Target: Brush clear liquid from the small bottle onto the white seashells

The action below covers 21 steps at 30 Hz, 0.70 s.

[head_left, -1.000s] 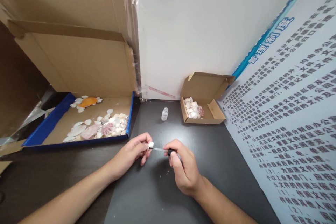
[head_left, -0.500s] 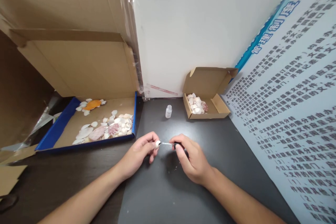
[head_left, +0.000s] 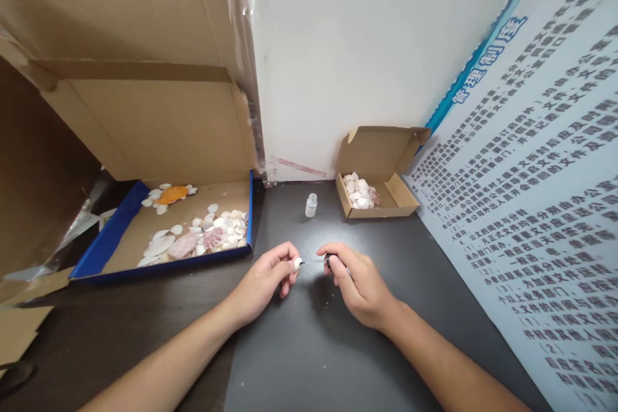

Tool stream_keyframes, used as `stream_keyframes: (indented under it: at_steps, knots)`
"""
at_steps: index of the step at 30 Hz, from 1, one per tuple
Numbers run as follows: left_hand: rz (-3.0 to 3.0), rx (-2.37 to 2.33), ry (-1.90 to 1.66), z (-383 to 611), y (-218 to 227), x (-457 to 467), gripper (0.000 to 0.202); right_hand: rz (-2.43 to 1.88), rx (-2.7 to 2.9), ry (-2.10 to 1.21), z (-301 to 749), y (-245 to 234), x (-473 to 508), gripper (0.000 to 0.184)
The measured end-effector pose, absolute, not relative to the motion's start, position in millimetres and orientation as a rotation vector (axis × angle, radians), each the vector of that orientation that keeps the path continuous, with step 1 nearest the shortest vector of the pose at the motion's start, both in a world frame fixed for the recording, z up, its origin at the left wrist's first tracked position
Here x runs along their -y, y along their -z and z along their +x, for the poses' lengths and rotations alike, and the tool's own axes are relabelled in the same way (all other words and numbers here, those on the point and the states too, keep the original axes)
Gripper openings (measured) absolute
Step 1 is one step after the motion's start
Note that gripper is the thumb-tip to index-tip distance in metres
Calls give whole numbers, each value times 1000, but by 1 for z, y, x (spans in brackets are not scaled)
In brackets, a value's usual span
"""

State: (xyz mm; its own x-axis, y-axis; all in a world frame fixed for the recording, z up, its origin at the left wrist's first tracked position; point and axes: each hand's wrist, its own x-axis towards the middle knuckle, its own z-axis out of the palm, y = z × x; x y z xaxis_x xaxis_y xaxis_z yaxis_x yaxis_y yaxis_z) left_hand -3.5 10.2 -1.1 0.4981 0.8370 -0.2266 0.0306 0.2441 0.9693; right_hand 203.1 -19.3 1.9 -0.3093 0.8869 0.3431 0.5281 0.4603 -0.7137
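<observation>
A small white seashell point(head_left: 297, 264) is pinched between the thumb and fingers of my left hand point(head_left: 270, 277), above the dark tabletop. My right hand point(head_left: 360, 283) is closed on a thin-stemmed brush point(head_left: 329, 260) with a black cap-like handle. Its stem points left, and the dark tip is at the shell's right side; I cannot tell whether the two touch. Beyond my hands a small clear bottle point(head_left: 311, 206) stands upright with no cap on it.
At left, an open cardboard box with blue edges point(head_left: 109, 235) holds loose shells and an orange shell point(head_left: 172, 194) ringed by white ones. A smaller open box point(head_left: 396, 210) with shells stands back right. A white wall point(head_left: 338, 64) rises behind; a printed poster point(head_left: 545, 238) borders the right.
The view has shifted slightly, and both hands appear a little farther right. Both grips are the same, with the brush tip still close to the shell.
</observation>
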Motion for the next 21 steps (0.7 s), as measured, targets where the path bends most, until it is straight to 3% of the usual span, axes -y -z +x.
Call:
stream_keyframes:
  at_steps: [11,21]
  knots:
    - [1243,-897,-629,-4,-5,-10,28,-1226,1962,-636,203,-1,15,22]
    - [1279,-896,-593,-5,-4,-9,19,-1240,2046,-742,202,-2,17,18]
